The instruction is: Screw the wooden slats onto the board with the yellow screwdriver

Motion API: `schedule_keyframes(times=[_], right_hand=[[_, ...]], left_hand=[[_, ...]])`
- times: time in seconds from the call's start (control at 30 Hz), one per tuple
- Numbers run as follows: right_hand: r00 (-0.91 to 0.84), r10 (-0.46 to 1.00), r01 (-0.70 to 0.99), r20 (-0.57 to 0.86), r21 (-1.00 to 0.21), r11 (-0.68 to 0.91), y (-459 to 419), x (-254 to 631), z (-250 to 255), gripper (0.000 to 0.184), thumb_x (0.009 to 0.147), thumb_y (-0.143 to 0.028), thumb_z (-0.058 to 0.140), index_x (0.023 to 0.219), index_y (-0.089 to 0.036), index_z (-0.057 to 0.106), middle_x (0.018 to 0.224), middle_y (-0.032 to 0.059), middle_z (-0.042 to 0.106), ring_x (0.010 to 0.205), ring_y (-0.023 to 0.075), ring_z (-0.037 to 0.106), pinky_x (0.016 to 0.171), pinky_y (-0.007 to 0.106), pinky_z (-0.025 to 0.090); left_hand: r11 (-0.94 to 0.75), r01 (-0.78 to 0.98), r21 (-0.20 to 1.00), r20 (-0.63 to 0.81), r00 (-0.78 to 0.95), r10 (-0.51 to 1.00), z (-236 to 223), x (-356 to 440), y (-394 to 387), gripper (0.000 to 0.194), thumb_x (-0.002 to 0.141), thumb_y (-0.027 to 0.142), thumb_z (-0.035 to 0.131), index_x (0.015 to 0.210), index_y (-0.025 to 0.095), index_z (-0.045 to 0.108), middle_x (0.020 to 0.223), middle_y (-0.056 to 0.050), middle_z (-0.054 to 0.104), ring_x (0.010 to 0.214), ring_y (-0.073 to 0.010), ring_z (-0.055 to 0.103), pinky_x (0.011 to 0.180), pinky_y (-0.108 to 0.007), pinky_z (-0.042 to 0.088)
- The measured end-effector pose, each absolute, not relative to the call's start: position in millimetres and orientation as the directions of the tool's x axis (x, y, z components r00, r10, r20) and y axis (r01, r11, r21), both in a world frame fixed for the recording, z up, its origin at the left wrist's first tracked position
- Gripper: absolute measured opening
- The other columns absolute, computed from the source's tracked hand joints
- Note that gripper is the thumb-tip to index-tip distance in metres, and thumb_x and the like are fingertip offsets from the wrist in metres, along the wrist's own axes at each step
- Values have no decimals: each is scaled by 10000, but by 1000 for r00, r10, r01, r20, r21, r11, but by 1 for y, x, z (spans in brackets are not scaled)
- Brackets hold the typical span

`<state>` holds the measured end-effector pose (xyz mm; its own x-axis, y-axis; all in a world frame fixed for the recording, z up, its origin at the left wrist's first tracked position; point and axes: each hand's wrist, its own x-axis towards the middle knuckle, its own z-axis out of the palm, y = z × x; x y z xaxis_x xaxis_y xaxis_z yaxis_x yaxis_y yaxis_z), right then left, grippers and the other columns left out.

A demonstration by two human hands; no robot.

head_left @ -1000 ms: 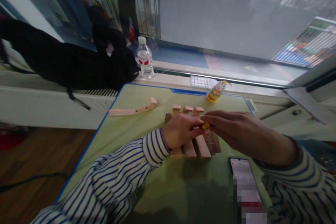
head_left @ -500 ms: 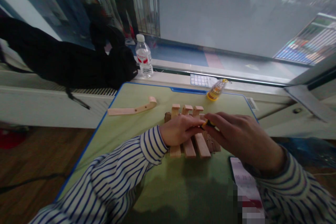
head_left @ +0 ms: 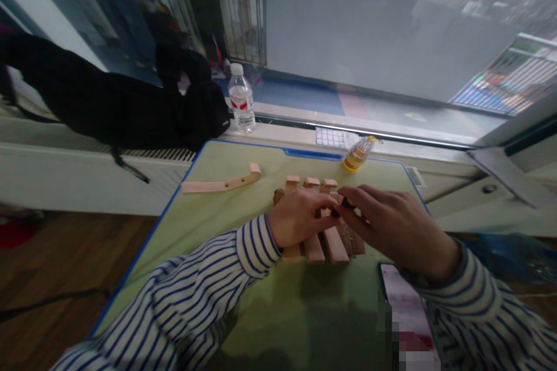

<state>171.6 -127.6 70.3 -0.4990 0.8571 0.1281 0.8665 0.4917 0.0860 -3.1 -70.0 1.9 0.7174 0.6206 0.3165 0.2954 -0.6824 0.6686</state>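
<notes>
A tool point(head_left: 348, 203) is showing black above the wooden slats point(head_left: 336, 245); the right hand point(head_left: 395, 226) is pinching it, fingers nearly together. The left hand point(head_left: 296, 217) is bringing thumb and forefinger close beside it; their grip one cannot tell. The slats are lying on the bench point(head_left: 331, 301), a loose strip point(head_left: 209, 186) lying leftward, a phone point(head_left: 402, 293) rightward.
</notes>
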Motion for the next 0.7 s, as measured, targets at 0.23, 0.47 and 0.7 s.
schedule_keyframes(times=[0.23,0.47,0.7], right_hand=[[-648,756,759,91,-13,652,-124,180,84,461,886,-285,484,1318,-223,333,1281,65,517,990,195,587,764,336,503],[-661,747,747,72,-25,664,-120,184,76,331,887,-164,460,1215,-202,437,1150,58,591,899,170,614,760,302,498],[-592,796,806,125,79,587,-124,182,67,285,905,-298,453,1170,-194,446,1001,53,634,744,178,618,602,293,436]], left_hand=[[-714,341,612,337,704,625,-4,0,-70,241,863,383,514,929,199,654,770,-2,652,714,-129,579,661,-246,400],[-715,267,646,327,750,575,-3,-4,-66,179,865,300,532,949,183,640,800,-5,644,720,-118,571,653,-227,392],[-639,129,758,297,805,514,-7,-5,-61,204,897,176,461,1044,163,602,934,-32,643,831,-116,568,752,-218,407]])
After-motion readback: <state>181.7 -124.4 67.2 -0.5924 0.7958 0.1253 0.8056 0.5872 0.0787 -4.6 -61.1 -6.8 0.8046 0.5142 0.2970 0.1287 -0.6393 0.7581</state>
